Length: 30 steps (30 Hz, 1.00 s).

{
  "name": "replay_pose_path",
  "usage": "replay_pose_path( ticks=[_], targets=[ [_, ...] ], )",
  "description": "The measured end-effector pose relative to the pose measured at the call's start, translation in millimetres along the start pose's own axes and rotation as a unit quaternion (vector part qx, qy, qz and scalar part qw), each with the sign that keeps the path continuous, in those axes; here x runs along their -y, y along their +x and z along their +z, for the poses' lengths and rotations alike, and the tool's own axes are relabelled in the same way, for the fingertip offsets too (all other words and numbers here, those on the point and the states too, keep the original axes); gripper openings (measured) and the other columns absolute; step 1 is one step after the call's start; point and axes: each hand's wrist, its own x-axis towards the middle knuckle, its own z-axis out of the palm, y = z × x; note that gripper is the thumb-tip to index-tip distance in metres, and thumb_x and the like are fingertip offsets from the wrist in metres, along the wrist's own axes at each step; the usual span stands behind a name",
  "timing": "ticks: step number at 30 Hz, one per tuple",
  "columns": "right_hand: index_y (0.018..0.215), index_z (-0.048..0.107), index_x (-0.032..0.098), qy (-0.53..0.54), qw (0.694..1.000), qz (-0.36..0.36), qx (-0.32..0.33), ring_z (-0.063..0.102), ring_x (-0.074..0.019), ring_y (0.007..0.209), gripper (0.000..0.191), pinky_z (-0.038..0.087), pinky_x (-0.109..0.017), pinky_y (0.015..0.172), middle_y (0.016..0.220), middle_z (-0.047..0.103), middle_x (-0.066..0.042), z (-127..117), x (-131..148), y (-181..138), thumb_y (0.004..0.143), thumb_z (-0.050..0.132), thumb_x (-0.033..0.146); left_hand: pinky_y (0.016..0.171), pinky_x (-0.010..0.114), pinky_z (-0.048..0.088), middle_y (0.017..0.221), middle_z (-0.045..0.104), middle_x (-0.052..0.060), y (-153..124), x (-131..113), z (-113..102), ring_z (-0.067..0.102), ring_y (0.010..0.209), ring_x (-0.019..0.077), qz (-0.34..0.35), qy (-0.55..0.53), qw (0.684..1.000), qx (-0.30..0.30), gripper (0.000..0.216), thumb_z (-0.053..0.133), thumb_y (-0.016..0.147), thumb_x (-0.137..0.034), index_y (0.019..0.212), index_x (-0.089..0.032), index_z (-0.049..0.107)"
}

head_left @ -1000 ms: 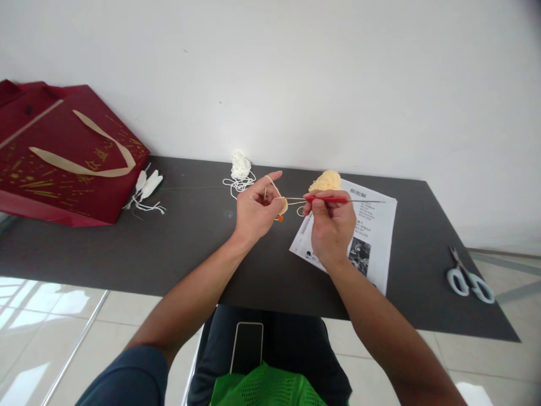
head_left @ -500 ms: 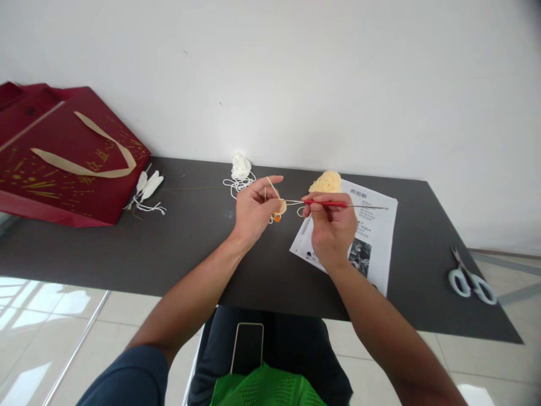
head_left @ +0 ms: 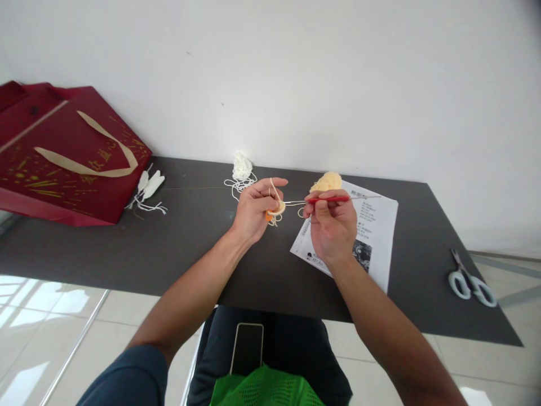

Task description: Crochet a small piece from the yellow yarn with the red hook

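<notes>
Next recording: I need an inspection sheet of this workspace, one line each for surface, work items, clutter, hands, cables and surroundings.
Surface: dark table, set against the wall.
Work items: small yellow crochet piece; red-handled hook; yellow yarn ball beside the printed sheet.
Clutter: white yarn; small white pieces; red gift bag at the left; scissors near the right edge.
Hands: left hand pinches the crochet piece, yarn over its forefinger; right hand grips the hook, tip towards the piece.
Cables: nothing seen.
Surroundings: white wall; tiled floor; phone on the person's lap.
</notes>
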Motion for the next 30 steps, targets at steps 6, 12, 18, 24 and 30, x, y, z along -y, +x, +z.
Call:
replay_pose_path(
  ticks=[6, 12, 18, 24, 30],
  targets=[
    [0.089, 0.061, 0.026, 0.007, 0.999, -0.031, 0.007, 0.062, -0.0097, 0.062, 0.024, 0.052, -0.026, 0.059, 0.089, 0.074, 0.002, 1.5, 0.1, -1.1, 0.085, 0.082, 0.035, 0.047, 0.024, 0.026, 0.058, 0.056, -0.002, 1.0, -3.7, 0.2, 0.040, 0.048, 0.0078, -0.058, -0.039, 0.998, -0.003, 0.036, 0.068, 0.054, -0.009, 0.088, -0.018, 0.078],
    [0.089, 0.063, 0.026, 0.059, 0.998, -0.001, 0.010, 0.063, -0.0090, 0.066, 0.022, 0.054, -0.025, 0.063, 0.091, 0.074, 0.003, 5.4, 1.8, -3.3, 0.085, 0.083, 0.033, 0.052, 0.025, 0.033, 0.058, 0.054, -0.001, 1.0, -5.7, -0.8, 0.044, 0.051, 0.0091, -0.105, -0.117, 0.987, 0.032, 0.038, 0.064, 0.055, -0.008, 0.090, -0.016, 0.077],
    [0.086, 0.065, 0.027, 0.103, 0.991, 0.079, -0.005, 0.064, -0.0105, 0.072, 0.024, 0.058, -0.025, 0.067, 0.092, 0.073, 0.003, 8.2, 5.4, -3.9, 0.079, 0.088, 0.033, 0.052, 0.024, 0.032, 0.061, 0.053, -0.003, -0.3, -5.9, -0.8, 0.044, 0.052, 0.0081, -0.060, -0.125, 0.989, 0.052, 0.038, 0.069, 0.060, -0.008, 0.096, -0.017, 0.075],
    [0.088, 0.068, 0.026, 0.157, 0.975, 0.153, -0.023, 0.065, -0.0069, 0.074, 0.020, 0.059, -0.020, 0.069, 0.094, 0.073, 0.004, 4.1, 2.5, -1.2, 0.081, 0.086, 0.026, 0.053, 0.022, 0.036, 0.072, 0.063, -0.002, -2.4, -0.9, 0.9, 0.049, 0.057, 0.0069, 0.057, -0.009, 0.998, 0.034, 0.035, 0.079, 0.067, -0.012, 0.101, -0.020, 0.076],
    [0.090, 0.066, 0.025, 0.150, 0.971, 0.181, -0.038, 0.067, -0.0057, 0.074, 0.017, 0.062, -0.018, 0.069, 0.093, 0.074, 0.005, -1.1, -3.9, 0.4, 0.086, 0.083, 0.028, 0.057, 0.022, 0.044, 0.077, 0.067, -0.003, -1.8, 6.2, 0.0, 0.055, 0.062, 0.0078, 0.140, 0.100, 0.985, 0.005, 0.033, 0.075, 0.074, -0.009, 0.105, -0.022, 0.075]
  ],
)
